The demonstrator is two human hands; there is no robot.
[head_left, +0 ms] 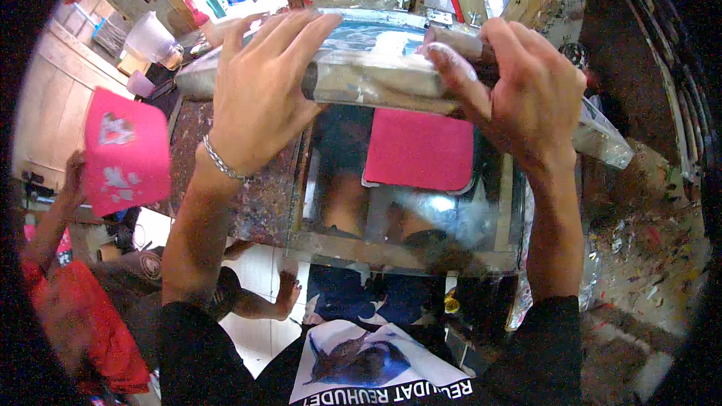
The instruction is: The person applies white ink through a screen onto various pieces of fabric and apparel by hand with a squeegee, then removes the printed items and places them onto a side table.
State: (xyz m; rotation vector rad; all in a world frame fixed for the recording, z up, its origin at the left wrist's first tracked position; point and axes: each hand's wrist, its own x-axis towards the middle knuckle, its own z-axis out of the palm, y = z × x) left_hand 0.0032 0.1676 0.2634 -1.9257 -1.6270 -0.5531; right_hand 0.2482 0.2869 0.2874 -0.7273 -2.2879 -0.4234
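Both hands are clamped on a squeegee (pixel 376 68) — a wide, paint-smeared bar held crosswise in the upper middle of the frame. The left hand (pixel 259 90) lies over its left half with fingers spread flat across the top; the right hand (pixel 519 83) grips its right end, thumb pressed on the near face. Below the bar sits a wooden-framed printing screen (pixel 406 248), and a pink cloth piece (pixel 420 149) shows through its mesh at centre. The surface (pixel 256 203) left of the frame is speckled with dried paint. At the left edge another person's hand (pixel 74 173) holds up a pink printed piece (pixel 124 152).
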